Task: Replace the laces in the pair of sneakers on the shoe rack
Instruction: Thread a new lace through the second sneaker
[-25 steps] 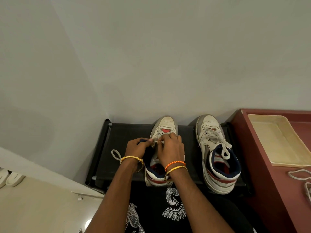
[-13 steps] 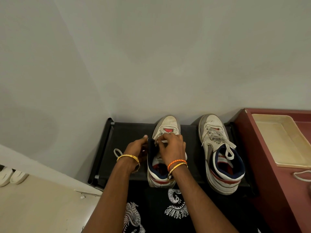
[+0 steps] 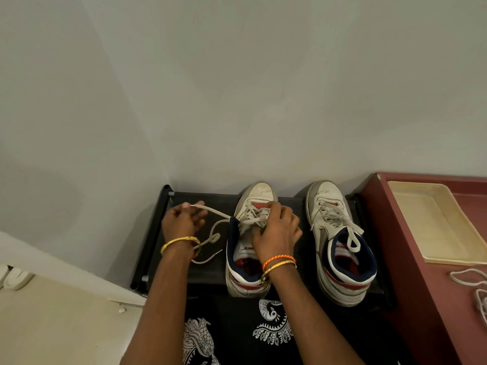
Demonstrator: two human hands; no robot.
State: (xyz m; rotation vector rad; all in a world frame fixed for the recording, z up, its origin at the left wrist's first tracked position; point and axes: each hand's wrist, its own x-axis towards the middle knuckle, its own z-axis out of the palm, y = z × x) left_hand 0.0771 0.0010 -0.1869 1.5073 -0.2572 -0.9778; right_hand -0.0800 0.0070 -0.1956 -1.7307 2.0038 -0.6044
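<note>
Two white high-top sneakers with navy collars and red trim stand toe-to-wall on the black shoe rack [image 3: 200, 270]. My left hand [image 3: 181, 222] pinches one end of the left sneaker's white lace [image 3: 218, 213] and holds it stretched out to the left of the shoe. More of that lace loops loosely on the rack by my wrist. My right hand [image 3: 276, 230] rests on the left sneaker [image 3: 259, 193], fingers pressed on the laces over the tongue. The right sneaker [image 3: 330, 206] stands untouched, fully laced, its ends hanging over the collar.
A dark red cabinet [image 3: 411, 285] adjoins the rack on the right, with a cream tray [image 3: 432, 222] on top and another white lace [image 3: 471, 283] near its front edge. The wall rises directly behind the shoes. White footwear [image 3: 13, 277] lies on the floor far left.
My left hand has moved out to the left from the shoe's collar, drawing a length of lace out with it. My right hand has stayed on the laces over the tongue.
</note>
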